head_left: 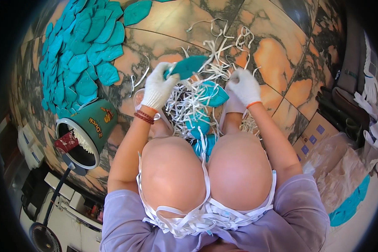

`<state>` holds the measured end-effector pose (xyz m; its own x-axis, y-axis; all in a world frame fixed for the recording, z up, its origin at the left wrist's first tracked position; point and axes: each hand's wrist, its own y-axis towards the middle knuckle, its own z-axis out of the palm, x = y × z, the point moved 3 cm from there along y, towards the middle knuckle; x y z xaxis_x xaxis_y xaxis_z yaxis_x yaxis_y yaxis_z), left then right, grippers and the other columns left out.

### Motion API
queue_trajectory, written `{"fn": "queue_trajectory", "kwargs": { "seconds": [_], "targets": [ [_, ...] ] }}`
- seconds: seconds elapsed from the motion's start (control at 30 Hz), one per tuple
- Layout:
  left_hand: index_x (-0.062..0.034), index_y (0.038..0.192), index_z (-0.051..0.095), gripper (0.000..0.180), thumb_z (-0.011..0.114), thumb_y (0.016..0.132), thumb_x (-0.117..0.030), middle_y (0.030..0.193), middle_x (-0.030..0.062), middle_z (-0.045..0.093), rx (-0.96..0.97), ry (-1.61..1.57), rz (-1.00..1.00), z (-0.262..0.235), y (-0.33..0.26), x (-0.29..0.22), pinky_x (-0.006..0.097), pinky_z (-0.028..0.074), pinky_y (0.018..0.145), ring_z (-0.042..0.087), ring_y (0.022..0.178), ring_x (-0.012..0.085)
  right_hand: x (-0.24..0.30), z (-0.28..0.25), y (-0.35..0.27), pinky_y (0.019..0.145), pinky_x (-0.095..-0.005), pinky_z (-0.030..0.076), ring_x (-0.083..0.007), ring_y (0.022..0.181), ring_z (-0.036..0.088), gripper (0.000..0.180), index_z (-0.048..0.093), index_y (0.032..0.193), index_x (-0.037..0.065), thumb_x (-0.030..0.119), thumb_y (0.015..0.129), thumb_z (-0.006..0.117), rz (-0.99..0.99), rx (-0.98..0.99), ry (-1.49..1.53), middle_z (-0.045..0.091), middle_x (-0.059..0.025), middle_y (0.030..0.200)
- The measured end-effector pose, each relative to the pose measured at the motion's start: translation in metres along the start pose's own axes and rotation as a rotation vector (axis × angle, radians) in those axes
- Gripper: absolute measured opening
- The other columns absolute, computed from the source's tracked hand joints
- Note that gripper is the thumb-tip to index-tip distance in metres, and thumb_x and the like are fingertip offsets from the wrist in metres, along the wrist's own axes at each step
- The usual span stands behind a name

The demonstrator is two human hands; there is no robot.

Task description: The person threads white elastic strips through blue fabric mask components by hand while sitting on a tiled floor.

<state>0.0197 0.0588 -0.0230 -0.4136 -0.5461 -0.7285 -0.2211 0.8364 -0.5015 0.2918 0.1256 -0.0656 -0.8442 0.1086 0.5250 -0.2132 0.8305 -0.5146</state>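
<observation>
My left hand (159, 86), in a white knit glove, pinches a teal folded face mask (190, 67) by its left end, above the floor. Fingers curled together, my gloved right hand (243, 86) is to the right of that mask; what it grips, if anything, is hidden. Between and below the hands lies a tangle of narrow white straps (185, 98). More teal masks sit among them, one of them (214, 94) close to my right hand. Further white straps (180, 224) are draped over my lap and around my knees.
A large heap of teal masks (77, 63) covers the floor at far left, one loose mask (137, 12) beyond it. Nearer stands a green bin (98, 122) with white and red contents. A black fan (45, 238) is at lower left; a cardboard box (315, 132) and clear plastic (334, 164) lie right.
</observation>
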Motion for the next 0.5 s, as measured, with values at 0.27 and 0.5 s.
{"fn": "queue_trajectory", "kwargs": {
  "seconds": [0.27,0.5],
  "targets": [
    [-0.0004,0.125,0.052,0.045,0.064,0.083,-0.012,0.108,0.015,0.066,-0.093,-0.059,0.121,0.003,-0.024,0.037,0.033,0.049,0.087,0.065,0.095,0.0224,-0.017,0.05,-0.019,0.076,-0.0393,0.052,-0.0328,0.084,0.063,0.026,0.066,0.086,0.005,0.024,0.07,0.071,-0.133,-0.039,-0.243,0.063,-0.0172,0.09],
    [0.0011,0.118,0.059,0.039,0.063,0.081,-0.006,0.097,0.0098,0.064,0.267,-0.117,0.004,-0.013,-0.038,0.009,0.03,0.051,0.08,0.063,0.085,0.0192,0.012,-0.008,-0.028,0.075,-0.039,0.051,-0.0335,0.082,0.062,0.019,0.064,0.095,0.008,0.005,0.076,0.064,-0.076,-0.179,0.013,0.065,-0.012,0.089]
  ]
}}
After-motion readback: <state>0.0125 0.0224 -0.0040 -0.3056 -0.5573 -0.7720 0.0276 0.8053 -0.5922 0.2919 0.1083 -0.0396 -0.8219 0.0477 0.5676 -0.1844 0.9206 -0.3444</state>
